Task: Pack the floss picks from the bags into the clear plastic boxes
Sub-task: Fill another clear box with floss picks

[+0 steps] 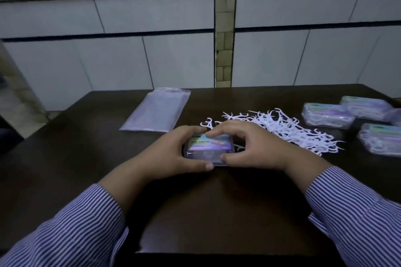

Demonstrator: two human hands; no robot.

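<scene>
Head view, one frame.

Table [65, 169]: dark brown, glossy top, carrying all items below.

Clear plastic box [209, 149]: small, rectangular, lid closed, colourful printed label on top. Lies flat on the table at centre, between both hands.

Left hand [173, 151]: grip curled round the box's left end, fingers over the far top edge, thumb lying along the near edge. Striped sleeve [71, 230], blue and white.

Right hand [253, 147]: grip curled round the box's right end, fingertips [211, 134] pressing on the label, thumb against the near side. Striped sleeve of the same cloth.

Floss picks [288, 130]: loose white heap on the table, just beyond and to the right of the right hand; a few stray picks lie near the fingertips of both hands.

Empty bag [156, 111]: flat, clear, lying on the table beyond and left of the box, apart from it.

Filled boxes [327, 115]: several clear boxes with labels, white picks visible inside, grouped at the table's right edge, beyond the heap. One is cut off by the frame edge; exact count cannot be told.

Wall [130, 54]: pale tiled panels behind the table.
</scene>
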